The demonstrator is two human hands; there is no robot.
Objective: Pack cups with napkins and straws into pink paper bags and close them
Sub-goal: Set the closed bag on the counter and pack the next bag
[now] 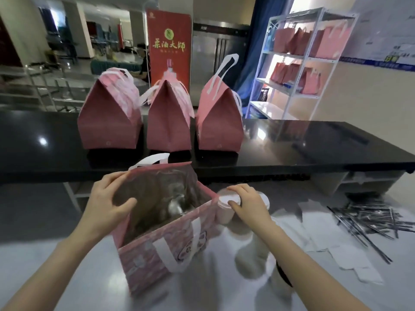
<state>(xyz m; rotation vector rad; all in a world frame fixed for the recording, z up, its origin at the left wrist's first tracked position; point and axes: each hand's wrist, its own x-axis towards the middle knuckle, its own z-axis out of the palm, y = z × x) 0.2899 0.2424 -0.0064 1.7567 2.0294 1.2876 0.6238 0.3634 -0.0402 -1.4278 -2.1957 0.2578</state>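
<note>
An open pink paper bag (157, 254) with white handles stands on the white table in front of me. My left hand (107, 203) grips its left rim, thumb inside the bag. At least one cup (177, 207) shows blurred inside the bag. My right hand (244, 203) grips the white lid of a cup (224, 212) just right of the bag. Several more white cups (251, 259) stand under my right forearm. White napkins (332, 234) lie to the right, and a pile of wrapped straws (368, 221) beyond them.
Three closed pink bags (107, 122), (168, 122), (217, 120) stand in a row on the black counter (314, 149) behind the table. A white shelf rack (303, 63) at the back right holds more pink bags. A red banner (168, 46) stands behind the counter.
</note>
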